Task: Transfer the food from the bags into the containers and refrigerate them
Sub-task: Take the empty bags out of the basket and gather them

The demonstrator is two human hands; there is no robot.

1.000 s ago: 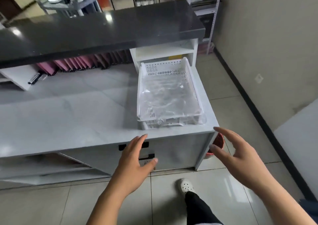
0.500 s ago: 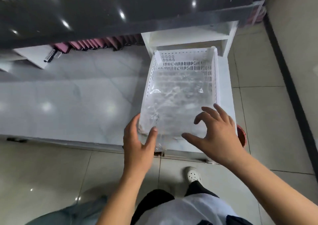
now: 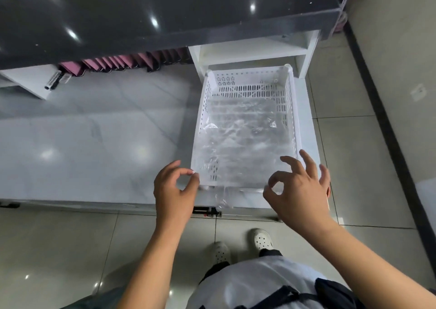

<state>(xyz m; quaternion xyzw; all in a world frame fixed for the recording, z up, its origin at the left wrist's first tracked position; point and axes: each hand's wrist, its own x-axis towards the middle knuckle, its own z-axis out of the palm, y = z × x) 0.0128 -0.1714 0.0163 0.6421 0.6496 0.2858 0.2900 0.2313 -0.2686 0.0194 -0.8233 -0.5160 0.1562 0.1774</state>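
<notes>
Head view: white perforated plastic basket holding clear plastic bags, near edge pinched by left hand and right hand.

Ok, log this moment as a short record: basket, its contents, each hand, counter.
basket: white, perforated, on the right end of the counter
contents: clear plastic, crumpled, a flap hanging over the near edge
left hand: thumb and forefinger meet at the basket's near-left corner; grip unclear
right hand: thumb and forefinger meet at the near edge, other fingers spread; grip unclear
food: none visible
</notes>
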